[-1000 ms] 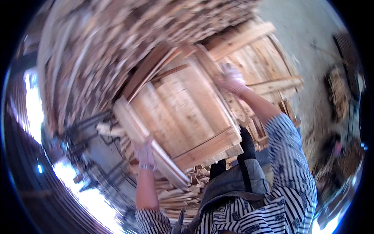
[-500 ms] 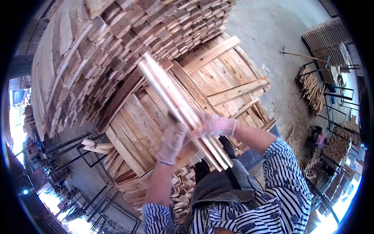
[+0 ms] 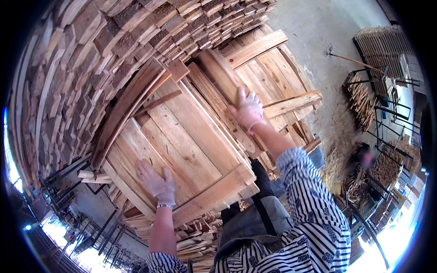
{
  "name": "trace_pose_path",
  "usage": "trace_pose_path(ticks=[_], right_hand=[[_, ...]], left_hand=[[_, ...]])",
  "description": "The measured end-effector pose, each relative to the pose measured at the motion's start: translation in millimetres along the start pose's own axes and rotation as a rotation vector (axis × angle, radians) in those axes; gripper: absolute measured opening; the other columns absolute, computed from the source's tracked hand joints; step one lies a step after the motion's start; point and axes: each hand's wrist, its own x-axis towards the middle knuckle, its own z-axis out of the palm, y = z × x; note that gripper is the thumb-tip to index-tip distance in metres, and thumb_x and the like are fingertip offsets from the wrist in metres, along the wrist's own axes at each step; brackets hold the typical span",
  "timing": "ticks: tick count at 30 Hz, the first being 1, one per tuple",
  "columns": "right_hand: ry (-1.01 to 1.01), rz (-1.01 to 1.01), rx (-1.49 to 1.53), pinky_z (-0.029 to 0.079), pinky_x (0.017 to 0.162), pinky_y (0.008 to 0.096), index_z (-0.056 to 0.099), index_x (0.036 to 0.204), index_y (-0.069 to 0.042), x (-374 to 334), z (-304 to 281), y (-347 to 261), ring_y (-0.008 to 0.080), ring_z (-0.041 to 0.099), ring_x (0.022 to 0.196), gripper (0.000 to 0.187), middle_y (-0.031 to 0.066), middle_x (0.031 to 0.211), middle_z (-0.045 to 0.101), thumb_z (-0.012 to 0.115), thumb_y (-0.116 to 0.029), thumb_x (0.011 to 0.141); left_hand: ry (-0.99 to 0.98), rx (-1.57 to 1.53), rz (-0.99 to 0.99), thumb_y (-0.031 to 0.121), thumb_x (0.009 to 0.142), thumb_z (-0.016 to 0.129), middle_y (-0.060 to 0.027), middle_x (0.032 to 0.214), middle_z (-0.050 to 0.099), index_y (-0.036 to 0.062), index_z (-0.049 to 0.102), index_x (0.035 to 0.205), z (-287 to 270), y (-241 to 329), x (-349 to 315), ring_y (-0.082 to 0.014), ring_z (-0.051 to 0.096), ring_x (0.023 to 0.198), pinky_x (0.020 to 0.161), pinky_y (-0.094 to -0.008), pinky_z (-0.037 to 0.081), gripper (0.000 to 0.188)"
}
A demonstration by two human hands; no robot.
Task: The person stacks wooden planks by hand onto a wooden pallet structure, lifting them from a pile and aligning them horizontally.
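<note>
Two gloved hands are laid flat on a pale, rectangular slatted wooden panel (image 3: 182, 141), which lies on top of a stack of similar wooden pallets (image 3: 277, 98) directly in front of the person. The left hand (image 3: 157, 182), fingers spread and open, is pressed palm-down on the near slats beside the panel's left edge; nothing is gripped. The right hand (image 3: 248, 109), likewise open and flat, rests on the far long boards; no closed grasp is seen.

The panel is judged stiff and moderately heavy: thick rough-sawn boards nailed across battens, with no flex expected. Surfaces are dry and splintery rather than slippery, so gloves are warranted. Hold is best taken at opposite long edges or at the thick end batten (image 3: 218, 193) nearest the body, where fingers can be hooked underneath.

Room is limited on the left and ahead by a tall curved wall of stacked timber ends (image 3: 77, 68), standing close to the panel's far-left edge. Open concrete floor (image 3: 318, 41) lies to the right. Loose offcuts (image 3: 195, 239) are heaped below the near edge, beside dark metal racks (image 3: 82, 200).
</note>
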Motion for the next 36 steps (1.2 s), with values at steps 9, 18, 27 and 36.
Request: trace_pose_path(ticks=[9,18,27,36], right_hand=[[-0.159,-0.136,0.182,0.053,0.094,0.0524,0.032,0.150,-0.014,29,-23,39,0.0430,0.064,0.112,0.078,0.0250,0.126,0.059,0.070,-0.040,0.087],[0.025,-0.165,0.218,0.032,0.119,0.0459,0.019,0.158,0.003,61,55,70,0.0472,0.041,0.140,0.097,0.0343,0.150,0.040,0.062,-0.055,0.092],[-0.137,-0.159,0.384,0.047,0.103,0.0397,0.033,0.159,-0.008,22,-43,43,0.0311,0.057,0.125,0.075,0.0200,0.143,0.056,0.061,-0.042,0.099],[-0.063,-0.302,0.303,0.057,0.085,0.0329,0.058,0.136,-0.002,-198,-47,149,0.0207,0.067,0.097,0.042,0.0107,0.115,0.068,0.061,-0.027,0.103]], left_hand=[[0.031,-0.078,-0.008,0.043,0.092,0.056,-0.0281,0.160,0.029,-0.0051,0.033,0.151,-5,-1,-7,-0.0454,0.026,0.149,0.122,-0.0599,0.016,0.080],[-0.009,-0.108,-0.019,0.040,0.089,0.061,-0.0286,0.155,0.036,-0.0040,0.038,0.148,-18,14,8,-0.0472,0.031,0.145,0.121,-0.0578,0.023,0.077],[-0.145,-0.114,-0.160,0.060,0.095,0.045,-0.0224,0.166,0.023,0.0002,0.036,0.155,-30,4,1,-0.0389,0.011,0.156,0.125,-0.0565,0.005,0.086],[-0.084,-0.425,-0.136,0.058,0.092,0.051,-0.0209,0.166,0.025,0.0037,0.037,0.156,-41,-5,-20,-0.0355,0.014,0.157,0.126,-0.0530,0.002,0.085]])
